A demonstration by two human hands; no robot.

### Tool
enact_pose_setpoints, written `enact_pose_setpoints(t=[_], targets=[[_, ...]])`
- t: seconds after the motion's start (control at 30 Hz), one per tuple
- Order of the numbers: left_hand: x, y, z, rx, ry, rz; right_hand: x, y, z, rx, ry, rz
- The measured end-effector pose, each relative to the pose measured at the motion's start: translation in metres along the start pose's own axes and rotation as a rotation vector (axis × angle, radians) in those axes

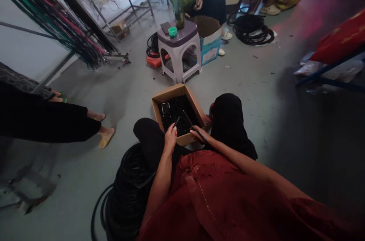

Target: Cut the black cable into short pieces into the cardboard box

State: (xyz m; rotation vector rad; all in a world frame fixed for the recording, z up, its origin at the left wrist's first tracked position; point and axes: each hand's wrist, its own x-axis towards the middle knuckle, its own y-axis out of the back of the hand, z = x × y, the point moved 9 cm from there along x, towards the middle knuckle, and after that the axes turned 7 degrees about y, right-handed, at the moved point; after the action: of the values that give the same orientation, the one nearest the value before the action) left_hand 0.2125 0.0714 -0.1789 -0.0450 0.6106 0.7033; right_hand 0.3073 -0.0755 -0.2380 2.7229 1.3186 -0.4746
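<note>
My left hand (170, 134) is closed in a pinch around a short black piece (177, 121) whose tip points up and forward. My right hand (197, 133) is closed around a long, thin black strip (187, 118), which slants across the palm and out past the wrist; whether it is tubing or a tool is too dark to tell. Both hands are over the near side of an open cardboard box (194, 100) between my knees. Many small black pieces (182, 106) fill it, and a dark rectangular object with a light edge (165, 108) lies on them.
A big coil of black tubing (128, 195) lies beside my left leg. Ahead stands a plastic stool (179, 41) with a bottle (178, 7), a green lid (172, 32) and a dark flat object. Another person sits behind it near a blue-white box (210, 49). Someone's sandaled feet are at left.
</note>
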Motion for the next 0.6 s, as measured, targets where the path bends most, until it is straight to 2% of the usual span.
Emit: enact_pose_setpoints(t=[0.3,0.6], targets=[[-0.0007,-0.0007,0.0009,-0.071,-0.001,-0.006,-0.0015,-0.0047,-0.0011,-0.280,0.090,-0.109],[0.0023,-0.0029,-0.0012,-0.021,-0.029,-0.030,-0.0039,-0.0114,-0.0021,-0.385,0.161,-0.183]])
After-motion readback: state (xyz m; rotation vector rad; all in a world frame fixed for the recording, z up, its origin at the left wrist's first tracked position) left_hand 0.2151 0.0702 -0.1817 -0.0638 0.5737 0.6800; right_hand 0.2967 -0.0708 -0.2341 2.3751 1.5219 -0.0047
